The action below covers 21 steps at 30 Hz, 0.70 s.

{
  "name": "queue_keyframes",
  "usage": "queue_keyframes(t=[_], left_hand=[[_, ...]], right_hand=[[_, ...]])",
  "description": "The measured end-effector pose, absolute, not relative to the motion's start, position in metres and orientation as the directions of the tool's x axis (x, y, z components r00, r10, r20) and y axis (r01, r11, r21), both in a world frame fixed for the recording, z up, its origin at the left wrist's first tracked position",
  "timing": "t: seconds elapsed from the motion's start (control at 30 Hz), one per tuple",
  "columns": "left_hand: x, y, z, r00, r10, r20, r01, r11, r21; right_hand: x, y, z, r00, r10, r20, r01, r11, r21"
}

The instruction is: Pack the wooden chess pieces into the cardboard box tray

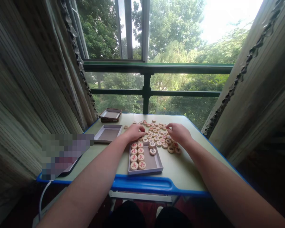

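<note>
Left hand (135, 133): fingers curled at the left side of the loose pieces (158, 135), can't tell if it's gripping one. Right hand (179, 133): curled at their right side, grip also unclear. Pieces spread mid-table toward the far edge. Step in hand, my read: both hands working the loose pile. Next move calls for a fingertip pinch on single discs, neighbours undisturbed. Open tray (146, 172) by table's (192, 177) near edge: eight red-marked pieces (141, 157) in two columns along its left edge, two dark-marked (153, 152) toward its far right corner. Second tray (101, 141) further left; stacked boxes (110, 120) at table's far left corner.
</note>
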<state>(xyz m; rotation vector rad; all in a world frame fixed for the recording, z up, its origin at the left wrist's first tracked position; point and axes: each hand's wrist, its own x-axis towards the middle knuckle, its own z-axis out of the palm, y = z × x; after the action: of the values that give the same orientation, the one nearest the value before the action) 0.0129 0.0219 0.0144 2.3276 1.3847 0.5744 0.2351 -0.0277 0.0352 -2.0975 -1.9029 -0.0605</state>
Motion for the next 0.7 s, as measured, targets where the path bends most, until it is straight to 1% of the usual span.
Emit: queue_keyframes(t=[0.13, 0.3, 0.47, 0.57, 0.7], left_hand=[[0.014, 0.019, 0.017, 0.417, 0.895, 0.159, 0.754, -0.438, 0.489], [0.015, 0.02, 0.017, 0.394, 0.897, 0.199, 0.769, -0.441, 0.463], [0.016, 0.021, 0.015, 0.4, 0.881, 0.251, 0.744, -0.473, 0.472], [0.016, 0.018, 0.017, 0.402, 0.869, 0.287, 0.714, -0.494, 0.495], [0.016, 0.014, 0.02, 0.399, 0.867, 0.3, 0.703, -0.499, 0.507]], right_hand=[[0.238, -0.025, 0.034, 0.167, 0.968, 0.186, 0.967, -0.124, -0.224], [0.242, -0.024, 0.036, 0.171, 0.969, 0.176, 0.959, -0.123, -0.255], [0.24, -0.026, 0.038, 0.174, 0.973, 0.149, 0.953, -0.128, -0.274], [0.238, -0.029, 0.04, 0.169, 0.973, 0.154, 0.956, -0.124, -0.266], [0.237, -0.031, 0.044, 0.152, 0.975, 0.16, 0.961, -0.108, -0.256]])
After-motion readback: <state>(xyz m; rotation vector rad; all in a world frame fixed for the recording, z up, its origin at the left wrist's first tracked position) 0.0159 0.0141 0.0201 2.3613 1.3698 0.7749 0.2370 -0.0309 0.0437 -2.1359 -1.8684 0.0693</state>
